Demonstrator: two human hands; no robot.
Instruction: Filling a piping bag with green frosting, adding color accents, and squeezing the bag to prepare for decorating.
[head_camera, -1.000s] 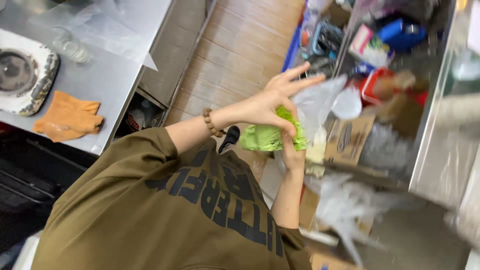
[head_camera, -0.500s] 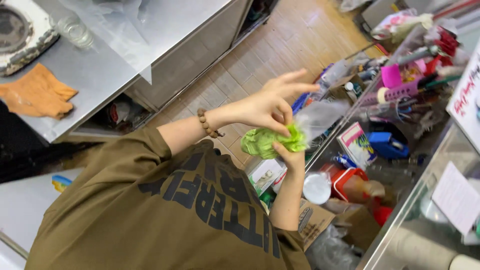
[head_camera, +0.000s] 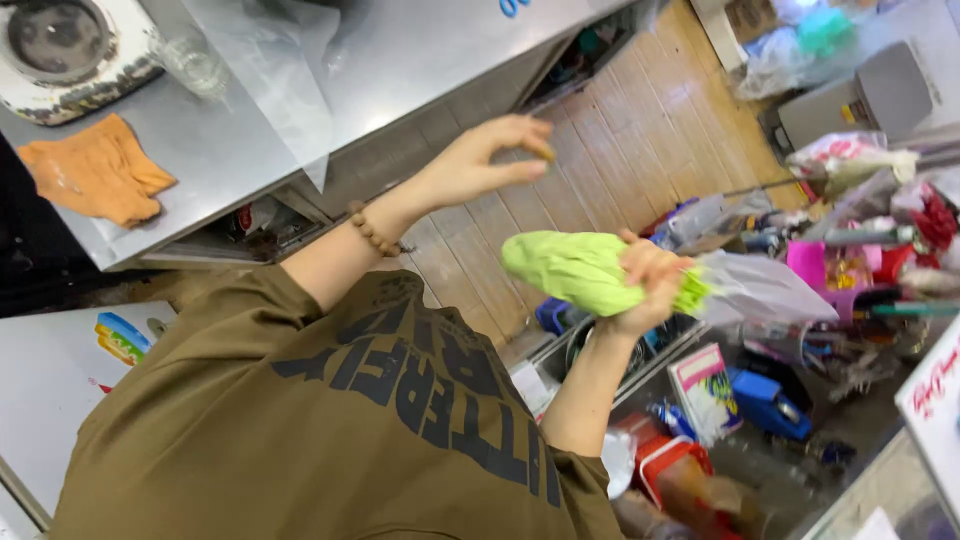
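Green bundle gripped in right hand; left hand perhaps pinching something.

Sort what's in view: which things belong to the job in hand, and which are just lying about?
In hand: green bundle gripped by the right hand; clear bag trailing from it; left hand raised, fingertips pinched.
Lying about: orange cloth and glass on the steel counter; blue box and red tub among the clutter.

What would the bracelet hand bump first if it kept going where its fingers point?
Probably nothing soon: the left hand points right, over bare wooden floor; the grey box lies beyond, though depth is unclear.
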